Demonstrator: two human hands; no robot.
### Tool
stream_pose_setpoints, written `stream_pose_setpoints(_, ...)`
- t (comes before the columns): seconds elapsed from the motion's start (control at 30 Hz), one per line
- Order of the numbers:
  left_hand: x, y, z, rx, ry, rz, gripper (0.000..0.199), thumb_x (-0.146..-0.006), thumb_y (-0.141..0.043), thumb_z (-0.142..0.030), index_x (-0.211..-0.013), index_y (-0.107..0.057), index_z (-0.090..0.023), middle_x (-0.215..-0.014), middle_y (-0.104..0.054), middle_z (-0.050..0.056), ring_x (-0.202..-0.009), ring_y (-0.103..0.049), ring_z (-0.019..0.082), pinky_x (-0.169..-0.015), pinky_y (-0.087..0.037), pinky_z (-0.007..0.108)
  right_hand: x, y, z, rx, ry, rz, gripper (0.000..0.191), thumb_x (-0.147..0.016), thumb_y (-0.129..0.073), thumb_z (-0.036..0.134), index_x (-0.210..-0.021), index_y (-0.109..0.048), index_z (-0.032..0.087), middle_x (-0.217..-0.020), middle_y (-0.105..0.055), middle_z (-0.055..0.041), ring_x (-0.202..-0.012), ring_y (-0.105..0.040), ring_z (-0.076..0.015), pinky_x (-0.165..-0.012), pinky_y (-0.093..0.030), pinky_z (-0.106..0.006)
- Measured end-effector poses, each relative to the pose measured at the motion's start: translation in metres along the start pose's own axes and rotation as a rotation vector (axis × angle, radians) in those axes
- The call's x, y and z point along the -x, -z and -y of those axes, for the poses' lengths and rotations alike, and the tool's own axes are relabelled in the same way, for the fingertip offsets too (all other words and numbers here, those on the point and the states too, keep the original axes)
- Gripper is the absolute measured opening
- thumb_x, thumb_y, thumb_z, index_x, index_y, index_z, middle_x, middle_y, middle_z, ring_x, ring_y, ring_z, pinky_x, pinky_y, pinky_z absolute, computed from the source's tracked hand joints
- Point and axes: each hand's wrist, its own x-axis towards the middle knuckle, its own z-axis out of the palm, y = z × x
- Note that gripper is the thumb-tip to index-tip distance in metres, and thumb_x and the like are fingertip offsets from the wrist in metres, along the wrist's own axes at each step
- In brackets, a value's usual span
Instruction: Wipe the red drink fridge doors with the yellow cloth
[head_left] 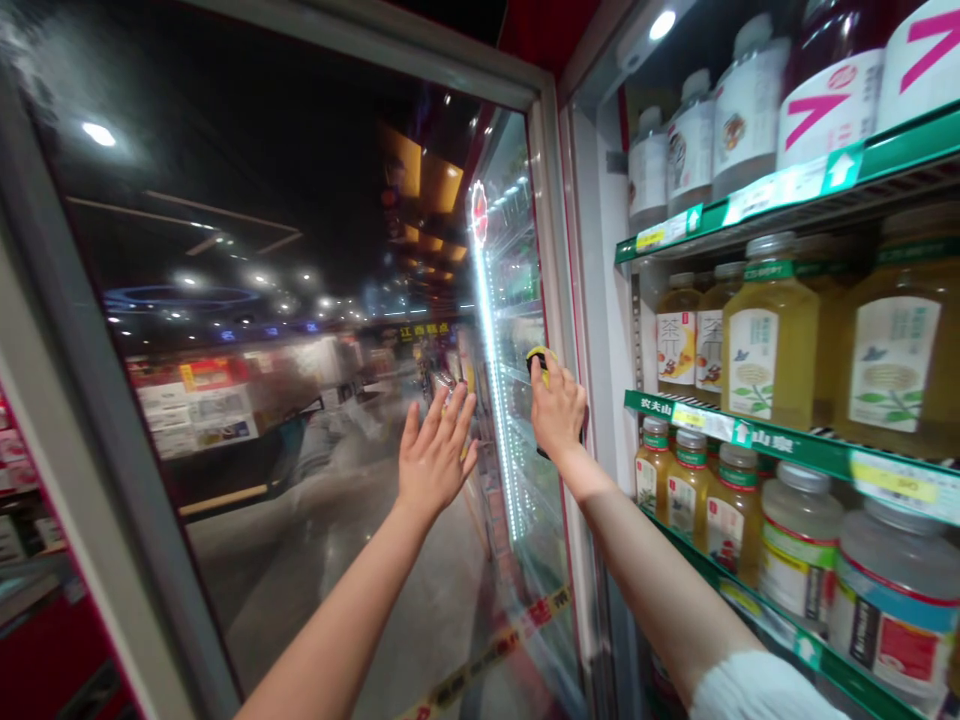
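Note:
A glass cooler door (315, 560) stands swung out in front of me. My left hand (435, 450) is raised at its glass, fingers stretched out and slightly apart, with nothing in it. Whether the palm touches the pane I cannot tell. Farther right, my right hand (558, 408) is closed over a black and yellow object (535, 354) against the glass, near the door's right frame. Only the object's curved yellow and black top and some dark edges show around the fingers; the rest is hidden.
To the right, cooler shelves hold several bottles, among them large yellow tea bottles (772, 335) and smaller drinks (686, 490). Green shelf strips (795, 435) carry price tags. A light strip (491, 370) and yellow tape (487, 655) show in or through the glass. Red shelving (52, 640) stands left.

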Motion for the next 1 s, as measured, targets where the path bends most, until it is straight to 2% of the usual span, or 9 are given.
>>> stream_pose_setpoints(0.13, -0.001, -0.003, 0.006, -0.013, -0.041, -0.031, 0.079, -0.100, -0.051, -0.036, -0.165, -0.006, -0.026, -0.166, -0.028, 0.005, -0.157, -0.021, 0.023, -0.130, 0.008, 0.044, 0.022, -0.002, -0.002, 0.024, -0.020, 0.027, 0.054, -0.099, -0.039, 0.011, -0.150, -0.050, 0.022, -0.158, -0.047, -0.0166, -0.134, -0.046, -0.0309, -0.098, -0.042, -0.050)
stream_pose_setpoints(0.37, -0.001, -0.008, 0.010, 0.035, -0.036, -0.030, 0.080, -0.100, -0.051, -0.035, -0.165, -0.005, -0.028, -0.166, -0.027, 0.005, -0.157, -0.021, 0.025, -0.131, 0.004, 0.048, -0.003, -0.002, 0.002, 0.059, -0.085, -0.011, 0.053, -0.100, -0.038, 0.013, -0.150, -0.051, 0.023, -0.160, -0.044, -0.0155, -0.134, -0.044, -0.0328, -0.098, -0.040, -0.052)
stream_pose_setpoints(0.53, -0.001, -0.013, 0.015, 0.058, -0.037, -0.043, 0.079, -0.101, -0.050, -0.034, -0.165, -0.004, -0.029, -0.167, -0.026, 0.004, -0.157, -0.020, 0.024, -0.131, 0.006, 0.047, 0.044, -0.011, -0.018, 0.084, -0.030, 0.003, 0.049, -0.099, -0.043, 0.013, -0.144, -0.059, 0.026, -0.151, -0.055, -0.0115, -0.131, -0.046, -0.0292, -0.097, -0.040, -0.047)
stream_pose_setpoints(0.6, -0.001, -0.016, 0.017, 0.067, -0.039, -0.049, 0.080, -0.100, -0.051, -0.034, -0.164, -0.004, -0.030, -0.167, -0.025, 0.003, -0.157, -0.021, 0.024, -0.131, 0.006, 0.046, 0.053, -0.011, -0.022, 0.087, -0.023, 0.015, 0.049, -0.097, -0.045, 0.012, -0.142, -0.060, 0.027, -0.148, -0.058, -0.0116, -0.128, -0.048, -0.0291, -0.095, -0.041, -0.047)
stream_pose_setpoints(0.83, -0.001, -0.030, 0.026, 0.089, -0.040, -0.060, 0.083, -0.099, -0.055, -0.034, -0.164, -0.004, -0.031, -0.167, -0.027, 0.004, -0.157, -0.021, 0.026, -0.131, 0.003, 0.050, -0.002, -0.002, -0.007, 0.116, -0.062, 0.004, 0.049, -0.099, -0.042, 0.014, -0.145, -0.057, 0.023, -0.155, -0.051, -0.0144, -0.122, -0.050, -0.0313, -0.091, -0.041, -0.047)
stream_pose_setpoints(0.9, -0.001, -0.033, 0.029, 0.102, -0.041, -0.062, 0.084, -0.098, -0.055, -0.033, -0.164, -0.004, -0.031, -0.167, -0.026, 0.004, -0.157, -0.021, 0.026, -0.131, 0.003, 0.050, 0.008, -0.006, -0.007, 0.119, -0.034, 0.017, 0.049, -0.100, -0.043, 0.015, -0.147, -0.054, 0.023, -0.158, -0.048, -0.0141, -0.127, -0.048, -0.0312, -0.093, -0.041, -0.047)
stream_pose_setpoints(1.0, -0.001, -0.037, 0.031, 0.108, -0.046, -0.071, 0.085, -0.096, -0.057, -0.032, -0.164, -0.005, -0.031, -0.167, -0.027, 0.004, -0.157, -0.021, 0.025, -0.131, 0.003, 0.050, 0.046, -0.014, -0.015, 0.122, 0.016, 0.078, 0.052, -0.097, -0.047, 0.013, -0.147, -0.054, 0.025, -0.160, -0.046, -0.0138, -0.129, -0.048, -0.0301, -0.093, -0.041, -0.046)
